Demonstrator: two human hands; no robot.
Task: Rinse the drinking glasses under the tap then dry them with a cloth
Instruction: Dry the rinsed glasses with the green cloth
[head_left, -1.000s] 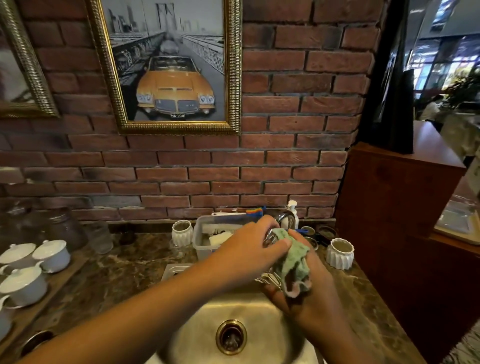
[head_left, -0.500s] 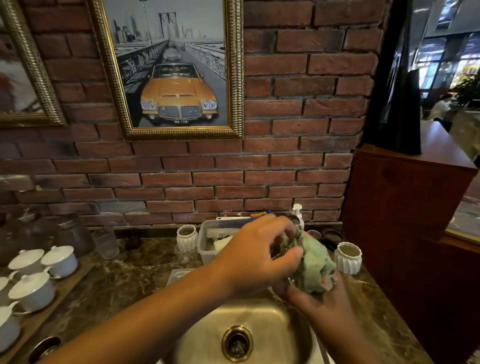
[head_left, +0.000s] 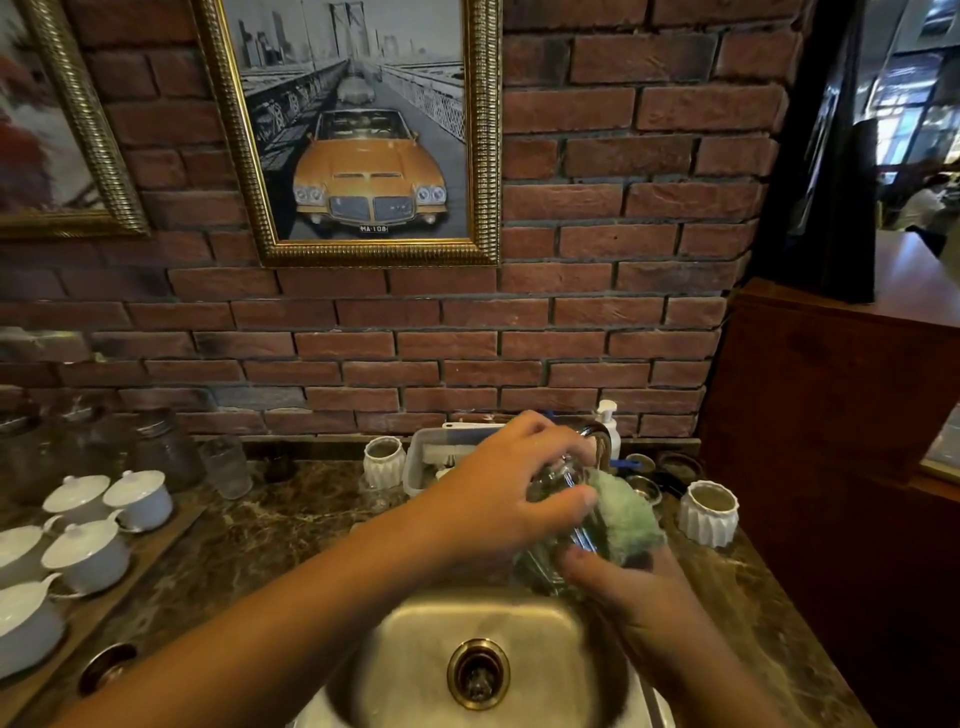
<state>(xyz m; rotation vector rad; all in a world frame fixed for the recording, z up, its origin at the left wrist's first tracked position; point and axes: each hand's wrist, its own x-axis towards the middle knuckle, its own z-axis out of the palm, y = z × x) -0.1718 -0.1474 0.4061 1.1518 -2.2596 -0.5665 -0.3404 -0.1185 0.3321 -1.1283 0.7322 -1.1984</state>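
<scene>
A red brick wall (head_left: 597, 322) backs a dark marble counter (head_left: 270, 540), with a steel sink (head_left: 405, 649) in the lower middle of the frame. Just above the basin, right of centre, the left hand (head_left: 498, 499) grips the tilted drinking glass (head_left: 558, 480) from above. The right hand (head_left: 628, 587) holds the green cloth (head_left: 626, 512) to it from below. Over the last second the cloth has shifted from hanging around the glass's lower part to a bunch against its right side, baring more glass. Drying looks well under way for this one. The left fingers (head_left: 566, 501) curl round the glass wall. The right thumb presses near its base, and the other fingers are hidden under the cloth.
</scene>
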